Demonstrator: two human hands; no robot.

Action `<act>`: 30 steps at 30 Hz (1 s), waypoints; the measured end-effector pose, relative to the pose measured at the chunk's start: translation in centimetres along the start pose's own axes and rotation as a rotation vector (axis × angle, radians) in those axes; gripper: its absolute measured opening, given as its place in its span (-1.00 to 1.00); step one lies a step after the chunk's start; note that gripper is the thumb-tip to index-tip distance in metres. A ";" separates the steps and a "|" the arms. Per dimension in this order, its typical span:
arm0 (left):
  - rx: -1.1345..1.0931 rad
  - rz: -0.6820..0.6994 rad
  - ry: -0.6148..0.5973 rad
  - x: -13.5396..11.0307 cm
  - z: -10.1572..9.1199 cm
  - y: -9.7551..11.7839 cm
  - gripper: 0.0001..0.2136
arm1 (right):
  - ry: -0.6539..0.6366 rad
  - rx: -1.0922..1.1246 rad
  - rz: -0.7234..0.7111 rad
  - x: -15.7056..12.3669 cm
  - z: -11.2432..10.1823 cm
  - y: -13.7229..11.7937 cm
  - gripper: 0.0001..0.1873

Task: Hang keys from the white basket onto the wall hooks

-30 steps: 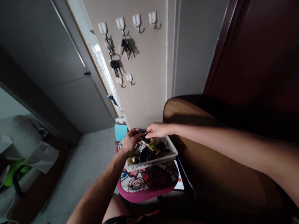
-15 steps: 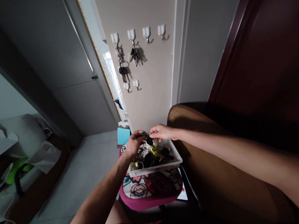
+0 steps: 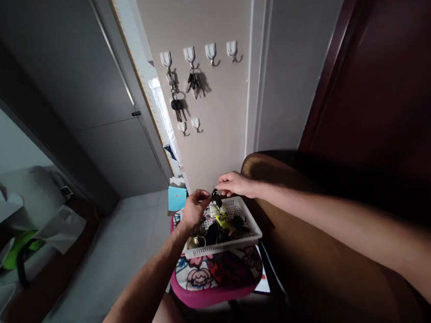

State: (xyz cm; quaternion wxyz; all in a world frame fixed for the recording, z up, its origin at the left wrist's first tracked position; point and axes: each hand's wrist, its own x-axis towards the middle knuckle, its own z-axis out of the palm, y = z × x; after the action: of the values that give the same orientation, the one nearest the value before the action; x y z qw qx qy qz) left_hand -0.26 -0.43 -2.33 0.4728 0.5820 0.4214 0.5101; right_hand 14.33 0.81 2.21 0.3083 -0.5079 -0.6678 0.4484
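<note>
Above the far side of a white perforated basket (image 3: 246,215), a small bunch of dark keys (image 3: 216,197) hangs between my two hands. My right hand (image 3: 234,184) pinches its ring at the top from the right. From the left, my left hand (image 3: 197,205) closes its thumb and fingertips on the bunch's side; the exact contact is too small to make out. Inside the basket lie a yellow figure-like trinket (image 3: 224,223), a round gold-coloured item (image 3: 193,242) and several dark items.
The basket rests on a flowered stool (image 3: 200,278) with a pink edge. Ahead, several white hooks (image 3: 211,53) are on the wall; two carry hanging keys (image 3: 194,83). A brown curved furniture piece (image 3: 304,234) stands to the right, a light-blue box (image 3: 177,198) behind the stool.
My right hand has risen slightly with the key ring, and the bunch now hangs more freely below it. My left fingers have drawn a little away from it. The view has shifted slightly.
</note>
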 end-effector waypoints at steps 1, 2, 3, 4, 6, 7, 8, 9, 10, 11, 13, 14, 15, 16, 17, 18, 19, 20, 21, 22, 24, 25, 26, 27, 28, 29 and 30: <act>0.039 0.020 0.020 0.1 0.0 0.1 -0.88 | 0.010 -0.022 -0.021 0.0 -0.1 0.0 -0.91; 0.075 0.039 0.034 0.2 0.0 0.2 -0.86 | 0.012 -0.041 -0.042 0.0 -0.2 0.0 -0.91; 0.104 0.057 0.033 0.3 0.1 0.3 -0.83 | 0.007 -0.054 -0.062 0.0 -0.3 -0.1 -0.91; 0.127 0.066 0.009 0.3 0.2 0.4 -0.80 | -0.003 -0.059 -0.080 -0.1 -0.3 -0.2 -0.91; 0.150 0.065 -0.090 0.4 0.6 0.6 -0.75 | -0.020 -0.052 -0.107 -0.2 -0.4 -0.4 -0.92; 0.150 0.063 -0.144 0.5 0.9 0.6 -0.74 | -0.022 -0.043 -0.115 -0.2 -0.4 -0.5 -0.92; 0.143 0.062 -0.186 0.5 1.1 0.7 -0.74 | -0.017 -0.035 -0.117 -0.3 -0.5 -0.5 -0.92; 0.127 0.061 -0.210 0.4 1.4 0.7 -0.75 | -0.009 -0.028 -0.117 -0.3 -0.5 -0.6 -0.91; 0.105 0.055 -0.218 0.4 1.6 0.8 -0.77 | 0.003 -0.022 -0.115 -0.3 -0.6 -0.6 -0.91; 0.079 0.041 -0.216 0.4 1.7 0.8 -0.78 | 0.014 -0.016 -0.112 -0.3 -0.6 -0.6 -0.90; 0.023 -0.014 -0.207 0.3 1.9 1.0 -0.78 | 0.034 -0.001 -0.108 -0.1 -0.8 -0.5 -0.89; -0.003 -0.044 -0.200 0.3 2.0 1.0 -0.78 | 0.043 0.010 -0.110 0.0 -0.9 -0.4 -0.89; -0.023 -0.066 -0.191 0.3 2.0 1.1 -0.78 | 0.053 0.021 -0.113 0.1 -0.9 -0.4 -0.89; -0.037 -0.080 -0.181 0.3 2.0 1.1 -0.79 | 0.065 0.028 -0.116 0.1 -1.0 -0.3 -0.89; -0.046 -0.083 -0.175 0.4 2.0 1.2 -0.80 | 0.076 0.029 -0.122 0.2 -1.0 -0.3 -0.89; -0.049 -0.080 -0.167 0.4 2.0 1.4 -0.82 | 0.090 0.024 -0.129 0.3 -1.1 -0.3 -0.89; -0.048 -0.077 -0.161 0.6 2.0 1.5 -0.84 | 0.106 0.017 -0.136 0.3 -1.2 -0.3 -0.89; -0.041 -0.073 -0.156 0.8 2.1 1.8 -0.85 | 0.125 0.007 -0.144 0.4 -1.3 -0.4 -0.89; -0.032 -0.067 -0.149 1.1 2.2 2.2 -0.86 | 0.149 -0.001 -0.151 0.4 -1.5 -0.6 -0.89; -0.023 -0.058 -0.141 1.4 2.3 2.6 -0.85 | 0.174 -0.006 -0.160 0.4 -1.8 -0.9 -0.88; -0.016 -0.031 -0.126 2.3 2.6 3.9 -0.82 | 0.219 -0.009 -0.186 0.5 -2.6 -1.7 -0.87; -0.019 -0.012 -0.124 2.7 2.7 4.6 -0.81 | 0.236 -0.011 -0.206 0.6 -3.2 -2.4 -0.87; -0.023 0.009 -0.124 3.2 2.9 5.3 -0.80 | 0.252 -0.012 -0.229 0.8 -3.8 -3.1 -0.87; -0.027 0.031 -0.122 3.6 3.0 6.0 -0.80 | 0.270 -0.013 -0.254 1.0 -4.5 -3.9 -0.87; -0.027 0.053 -0.118 4.1 3.2 6.7 -0.79 | 0.289 -0.015 -0.279 1.3 -5.3 -4.9 -0.87; -0.020 0.074 -0.112 4.6 3.4 7.4 -0.78 | 0.312 -0.017 -0.301 1.6 -6.1 -5.9 -0.87; -0.009 0.094 -0.103 5.0 3.5 8.1 -0.77 | 0.339 -0.018 -0.320 2.0 -7.0 -6.9 -0.88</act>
State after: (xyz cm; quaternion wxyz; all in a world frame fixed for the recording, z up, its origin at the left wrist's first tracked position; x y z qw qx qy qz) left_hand 3.94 2.42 6.45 0.4722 0.6245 0.3662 0.5029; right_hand 17.04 4.16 11.32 0.4787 -0.4661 -0.6826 0.2961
